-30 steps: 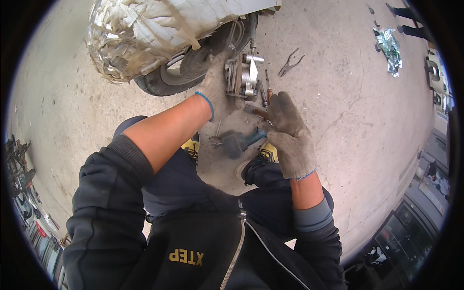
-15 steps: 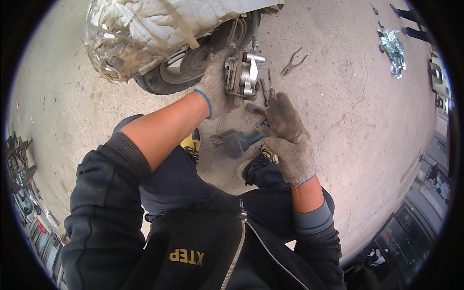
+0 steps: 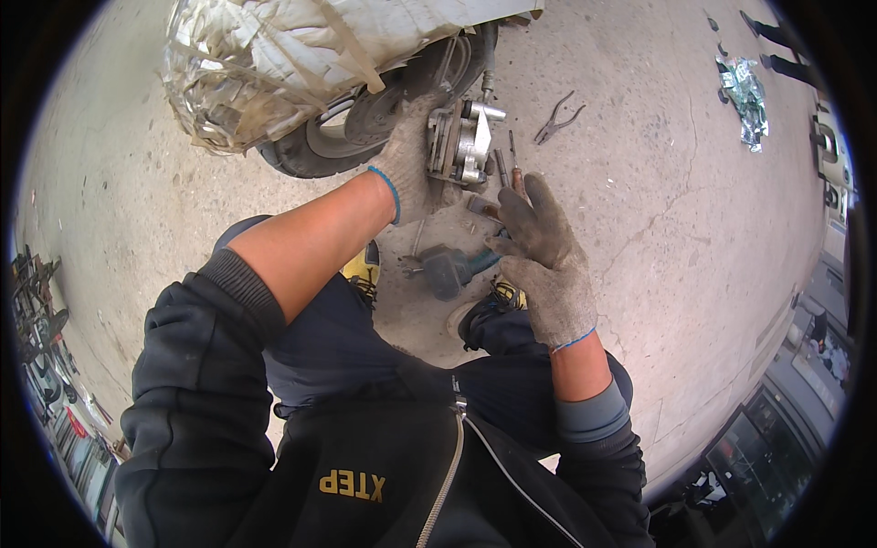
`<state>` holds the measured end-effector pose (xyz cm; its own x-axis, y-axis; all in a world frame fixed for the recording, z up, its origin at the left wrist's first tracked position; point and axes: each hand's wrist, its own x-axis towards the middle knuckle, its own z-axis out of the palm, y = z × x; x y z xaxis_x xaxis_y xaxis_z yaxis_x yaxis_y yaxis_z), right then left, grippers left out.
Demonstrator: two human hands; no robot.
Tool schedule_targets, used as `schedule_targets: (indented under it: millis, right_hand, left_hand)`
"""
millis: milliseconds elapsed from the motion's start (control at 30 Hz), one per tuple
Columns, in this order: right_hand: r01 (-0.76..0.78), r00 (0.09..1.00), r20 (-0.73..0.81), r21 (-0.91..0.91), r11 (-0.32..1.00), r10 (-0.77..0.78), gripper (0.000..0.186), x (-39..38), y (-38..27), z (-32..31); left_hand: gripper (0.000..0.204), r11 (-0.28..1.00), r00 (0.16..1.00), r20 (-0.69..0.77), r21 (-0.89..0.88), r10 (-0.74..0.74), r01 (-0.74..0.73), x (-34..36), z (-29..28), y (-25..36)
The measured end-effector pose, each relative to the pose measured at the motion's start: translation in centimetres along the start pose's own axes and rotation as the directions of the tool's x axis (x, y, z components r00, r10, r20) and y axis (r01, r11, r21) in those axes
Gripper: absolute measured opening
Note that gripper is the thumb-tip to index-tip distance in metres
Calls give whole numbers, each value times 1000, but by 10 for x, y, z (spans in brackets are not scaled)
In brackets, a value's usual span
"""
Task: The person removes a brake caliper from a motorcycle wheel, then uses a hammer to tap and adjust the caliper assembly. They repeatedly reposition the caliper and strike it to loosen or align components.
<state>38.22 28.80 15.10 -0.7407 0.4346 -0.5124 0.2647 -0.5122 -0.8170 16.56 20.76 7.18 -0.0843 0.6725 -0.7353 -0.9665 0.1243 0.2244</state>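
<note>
My left hand (image 3: 407,169), in a dirty knit glove with a blue cuff edge, grips a silver brake caliper (image 3: 471,144) from its left side; the fingertips are partly hidden behind it. A hose (image 3: 489,71) runs up from the caliper. Behind it stands a wheel with a black tyre (image 3: 306,161) and a dark disc (image 3: 370,119). My right hand (image 3: 548,260), gloved alike, is held out with its fingers apart and nothing in it. It hovers beside a screwdriver (image 3: 517,178) and a teal and dark power tool (image 3: 446,272) on the ground.
Pliers (image 3: 554,123) lie open on the concrete right of the caliper. A tape-wrapped white vehicle body (image 3: 265,68) overhangs the wheel. Crumpled green and silver wrapping (image 3: 744,100) lies at the far right, near a person's legs (image 3: 786,66). My shoes flank the power tool.
The fingers of my right hand have spread a little wider. My left hand keeps its grip on the brake caliper, and the whole view has shifted slightly.
</note>
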Motion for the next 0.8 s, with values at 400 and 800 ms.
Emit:
schedule_targets:
  millis: [400, 800]
  right_hand:
    - [11, 1000, -7, 3, 1000, -11, 98, 0, 2, 0]
    - [12, 1000, -3, 20, 1000, -12, 99, -1, 2, 0]
  left_hand:
    - [58, 1000, 1000, -5, 9, -12, 12, -2, 1, 1]
    - [55, 1000, 1000, -8, -6, -10, 10, -1, 1, 1]
